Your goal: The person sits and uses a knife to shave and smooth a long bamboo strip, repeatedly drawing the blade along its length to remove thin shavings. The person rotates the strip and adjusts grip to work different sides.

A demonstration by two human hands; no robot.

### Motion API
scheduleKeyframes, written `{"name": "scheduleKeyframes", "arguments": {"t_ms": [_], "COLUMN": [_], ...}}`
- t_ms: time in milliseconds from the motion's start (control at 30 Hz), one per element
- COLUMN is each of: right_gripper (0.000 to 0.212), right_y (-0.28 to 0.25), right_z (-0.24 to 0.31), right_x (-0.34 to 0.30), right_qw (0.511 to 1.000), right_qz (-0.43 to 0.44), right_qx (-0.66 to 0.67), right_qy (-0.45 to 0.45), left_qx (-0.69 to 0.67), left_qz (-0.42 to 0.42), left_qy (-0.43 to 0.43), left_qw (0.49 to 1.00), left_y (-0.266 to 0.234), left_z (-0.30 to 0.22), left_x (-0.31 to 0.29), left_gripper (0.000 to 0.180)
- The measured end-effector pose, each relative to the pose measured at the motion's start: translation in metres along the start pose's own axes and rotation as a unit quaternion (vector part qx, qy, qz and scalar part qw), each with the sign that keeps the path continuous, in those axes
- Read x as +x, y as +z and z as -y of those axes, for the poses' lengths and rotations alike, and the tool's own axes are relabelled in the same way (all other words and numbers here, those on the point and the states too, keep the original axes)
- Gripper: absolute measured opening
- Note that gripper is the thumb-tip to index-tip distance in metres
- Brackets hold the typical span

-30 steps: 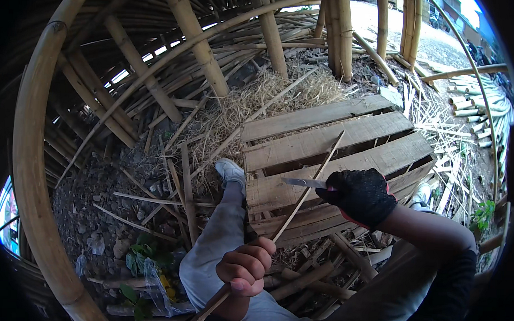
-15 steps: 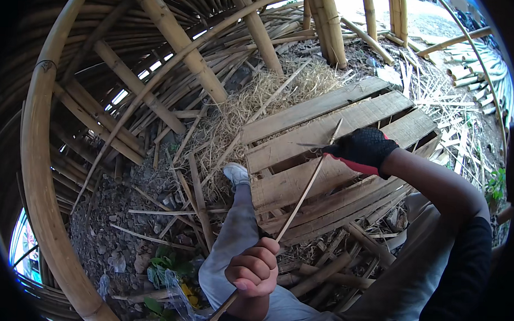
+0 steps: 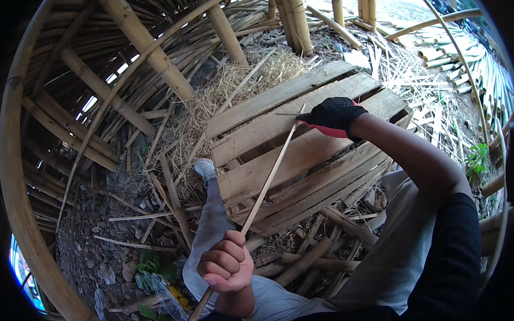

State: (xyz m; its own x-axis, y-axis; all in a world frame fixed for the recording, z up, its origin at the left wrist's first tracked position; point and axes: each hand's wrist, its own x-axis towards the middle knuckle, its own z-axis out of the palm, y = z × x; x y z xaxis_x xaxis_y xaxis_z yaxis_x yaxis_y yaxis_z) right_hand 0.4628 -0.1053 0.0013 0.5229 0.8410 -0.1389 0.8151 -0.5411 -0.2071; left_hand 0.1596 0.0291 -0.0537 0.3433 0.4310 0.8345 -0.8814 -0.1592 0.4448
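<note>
My bare left hand (image 3: 228, 264) is wrapped round a thin bamboo strip (image 3: 270, 181), which slants from my lap up over a wooden pallet (image 3: 256, 181). My right hand (image 3: 333, 117), in a black and red glove, is closed round a knife (image 3: 288, 114). Its handle is hidden inside the glove. The narrow blade points left and crosses the strip close to its far tip. Whether the gloved fingers also press on the strip I cannot tell.
Dry shavings (image 3: 202, 122) lie heaped beyond the pallet. A thick bamboo pole (image 3: 15, 180) curves down the left side, with more posts behind. Cut bamboo pieces (image 3: 310, 261) lie under the pallet's near edge. Bamboo poles (image 3: 470, 52) are stacked at far right.
The whole view has shifted, so the scene sits further left. My right hand with the knife is closer to the strip's far tip. The left hand keeps its grip.
</note>
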Motion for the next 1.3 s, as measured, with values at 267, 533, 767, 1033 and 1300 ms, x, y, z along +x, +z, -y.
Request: {"name": "scheduleKeyframes", "arguments": {"t_ms": [267, 533, 767, 1033, 1300], "right_gripper": [0.064, 0.04, 0.05, 0.059, 0.064], "right_y": [0.013, 0.024, 0.018, 0.001, 0.026], "right_z": [-0.023, 0.008, 0.029, 0.013, -0.032], "right_x": [0.005, -0.003, -0.006, 0.006, 0.026], "right_qw": [0.998, 0.997, 0.992, 0.995, 0.994], "right_qz": [-0.004, -0.029, 0.015, 0.042, 0.015], "right_qx": [0.048, 0.042, 0.049, 0.083, 0.076], "right_qy": [0.044, -0.053, -0.117, 0.019, -0.078], "left_qx": [-0.012, -0.023, -0.026, 0.007, -0.014], "left_qz": [0.005, -0.076, -0.099, -0.116, -0.105], "left_qy": [0.003, 0.003, 0.003, -0.005, -0.006], "left_qw": [1.0, 0.997, 0.995, 0.993, 0.994], "left_y": [0.001, 0.01, 0.007, 0.008, 0.012], "left_z": [-0.002, 0.0, 0.001, -0.001, 0.002], "left_x": [0.002, 0.001, 0.001, 0.0, -0.001], "left_gripper": [0.049, 0.047, 0.046, 0.048, 0.048]}}
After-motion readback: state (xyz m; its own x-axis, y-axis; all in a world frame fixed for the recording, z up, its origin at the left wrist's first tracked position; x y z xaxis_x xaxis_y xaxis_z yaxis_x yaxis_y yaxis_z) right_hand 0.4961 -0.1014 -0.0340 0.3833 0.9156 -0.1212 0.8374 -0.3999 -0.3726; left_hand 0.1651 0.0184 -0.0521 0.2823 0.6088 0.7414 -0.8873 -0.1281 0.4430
